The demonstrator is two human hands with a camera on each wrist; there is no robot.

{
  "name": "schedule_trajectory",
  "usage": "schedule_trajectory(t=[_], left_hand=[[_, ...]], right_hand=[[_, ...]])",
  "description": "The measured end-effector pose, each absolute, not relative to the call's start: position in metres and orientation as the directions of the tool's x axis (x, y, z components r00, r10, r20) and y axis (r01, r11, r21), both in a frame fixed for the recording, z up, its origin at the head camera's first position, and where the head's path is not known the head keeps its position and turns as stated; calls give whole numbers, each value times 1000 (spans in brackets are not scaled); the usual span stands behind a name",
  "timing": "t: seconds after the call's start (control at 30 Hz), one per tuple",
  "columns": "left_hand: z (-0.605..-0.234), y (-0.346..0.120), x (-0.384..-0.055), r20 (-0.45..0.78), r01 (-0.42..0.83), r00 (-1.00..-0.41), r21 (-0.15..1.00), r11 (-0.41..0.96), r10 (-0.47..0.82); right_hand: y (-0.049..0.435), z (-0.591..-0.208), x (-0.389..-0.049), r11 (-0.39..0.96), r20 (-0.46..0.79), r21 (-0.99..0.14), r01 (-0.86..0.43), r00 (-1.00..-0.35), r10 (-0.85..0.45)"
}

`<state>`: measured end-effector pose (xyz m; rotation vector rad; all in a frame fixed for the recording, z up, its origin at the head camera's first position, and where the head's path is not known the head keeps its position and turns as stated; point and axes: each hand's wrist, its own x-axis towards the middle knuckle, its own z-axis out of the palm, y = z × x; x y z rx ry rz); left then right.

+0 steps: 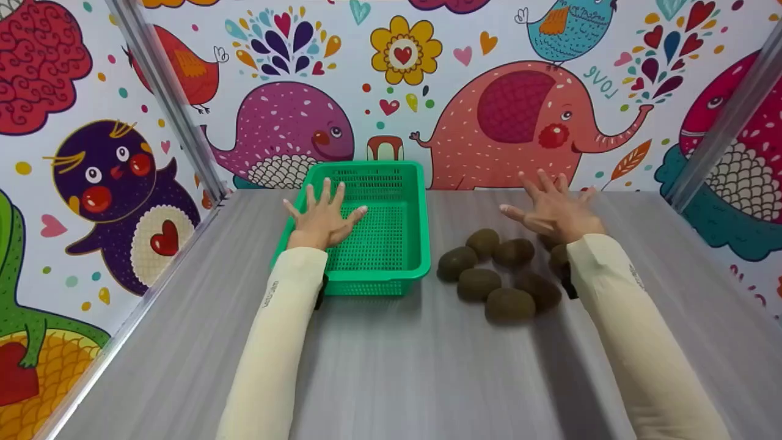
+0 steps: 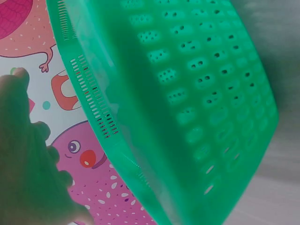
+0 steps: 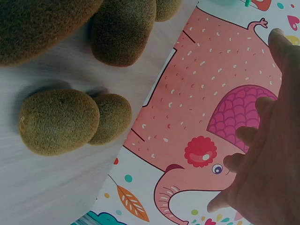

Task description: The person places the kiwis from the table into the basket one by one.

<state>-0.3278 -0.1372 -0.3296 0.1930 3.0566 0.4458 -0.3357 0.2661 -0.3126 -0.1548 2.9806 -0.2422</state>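
My left hand (image 1: 322,219) hovers over the left part of a green plastic basket (image 1: 421,244), fingers spread and holding nothing. In the left wrist view that hand (image 2: 28,159) is at the left edge, beside the basket's perforated side (image 2: 206,84). My right hand (image 1: 559,211), fingers also spread, is held above the far right of a group of several brown kiwis (image 1: 479,285). Its forearm partly covers some of them. In the right wrist view the kiwis (image 3: 60,122) lie on the table, apart from the empty hand (image 3: 269,154).
A grey wood-grain table (image 1: 379,366) carries the basket and the kiwis. Behind it stands a printed wall panel (image 1: 391,110) with cartoon animals. Metal posts (image 1: 174,98) rise at the left and right back corners.
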Motion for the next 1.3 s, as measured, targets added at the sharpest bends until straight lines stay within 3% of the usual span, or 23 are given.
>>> schedule_trajectory(t=[0.97, 1.3], left_hand=[[-329, -159, -322, -51, 110, -990, 265, 958, 128], [-327, -179, -313, -74, 108, -987, 327, 939, 140]], right_hand=[[294, -313, -326, 974, -117, -213, -77, -988, -104], [316, -319, -314, 944, -98, -321, -80, -988, -117]])
